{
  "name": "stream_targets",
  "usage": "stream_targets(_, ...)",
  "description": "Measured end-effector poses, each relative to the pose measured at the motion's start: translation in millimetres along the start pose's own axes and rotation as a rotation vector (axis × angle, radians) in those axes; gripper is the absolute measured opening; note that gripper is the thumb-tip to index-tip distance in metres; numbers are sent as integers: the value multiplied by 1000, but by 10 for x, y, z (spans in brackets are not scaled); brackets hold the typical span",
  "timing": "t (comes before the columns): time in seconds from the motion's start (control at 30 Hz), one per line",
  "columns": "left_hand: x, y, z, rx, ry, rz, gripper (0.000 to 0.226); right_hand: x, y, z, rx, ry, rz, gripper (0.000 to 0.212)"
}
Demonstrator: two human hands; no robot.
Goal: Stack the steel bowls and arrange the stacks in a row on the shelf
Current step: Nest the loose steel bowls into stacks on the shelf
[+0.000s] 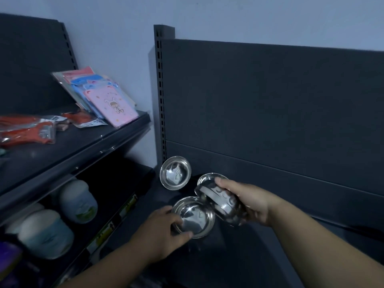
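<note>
My left hand (161, 231) grips the near rim of a shallow steel bowl (195, 217) that faces up, low over the dark shelf (239, 262). Tilted on its side and held by my right hand (249, 202) is a stack of steel bowls (222, 204), its open mouth toward the left and its rim right beside the left bowl. Behind that stack, another steel bowl (205, 178) shows only its rim. A further single steel bowl (175, 173) leans near the shelf's back left corner.
A slotted upright post (161, 96) and a dark back panel (270, 104) close the shelf behind. The left rack (68, 150) carries pink and blue packets (110, 104) and red packaged items (27, 129); pale lidded tubs (79, 202) sit on the level below.
</note>
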State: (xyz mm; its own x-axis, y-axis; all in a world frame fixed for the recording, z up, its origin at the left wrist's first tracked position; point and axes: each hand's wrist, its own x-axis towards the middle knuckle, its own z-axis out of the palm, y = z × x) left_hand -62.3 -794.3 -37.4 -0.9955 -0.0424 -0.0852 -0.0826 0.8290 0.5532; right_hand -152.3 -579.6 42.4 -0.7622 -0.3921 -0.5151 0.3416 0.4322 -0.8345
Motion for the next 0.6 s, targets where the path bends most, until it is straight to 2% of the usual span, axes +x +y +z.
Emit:
stream_targets(0.07,66,80,-99,-152,97,-26,64,46,-46,31,-4,-76,27,61)
stream_targets(0.13,142,101,-168,-357,177,4,78,106,-85,68,-41,-140,34,60)
stream_targets(0.2,180,120,-209,-481,173,68,72,171,-114,113,-79,-194,42,61)
stream_targets(0.3,194,209,-244,-510,229,131,45,261,-133,158,-113,-258,49,69)
stream_targets(0.4,224,223,-285,-474,337,84,48,322,-132,134,-74,-274,33,69)
stream_targets(0.47,265,207,-305,-463,350,8,40,399,-100,70,3,-134,-13,62)
stream_targets(0.53,303,182,-315,-420,318,-86,26,558,21,-39,18,172,-69,54)
stream_targets(0.6,325,155,-297,-368,274,-141,17,740,211,-178,-149,466,-77,49)
